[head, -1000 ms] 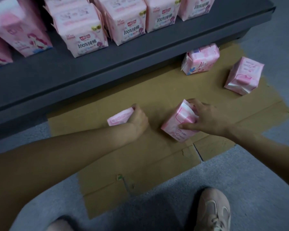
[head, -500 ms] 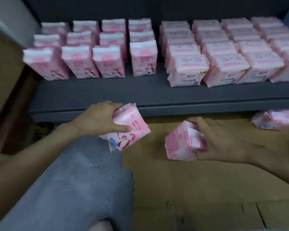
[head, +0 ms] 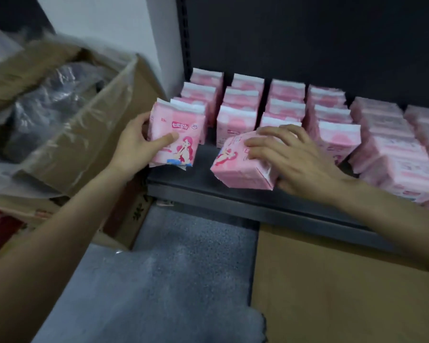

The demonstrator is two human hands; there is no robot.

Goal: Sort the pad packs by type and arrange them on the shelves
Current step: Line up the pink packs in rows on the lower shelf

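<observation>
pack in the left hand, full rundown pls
The pack in the left hand is a pink soft plastic-wrapped pad pack with a white sealed top, a red label and a cartoon long-haired figure on its front. It stands upright at the front left of the dark shelf, gripped by the left hand, thumb across its front.

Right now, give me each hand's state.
Left hand: grips an upright pad pack.
Right hand: grips a tilted pad pack.

Pink packs [head: 175, 137] — dark grey shelf [head: 198, 179]
</observation>
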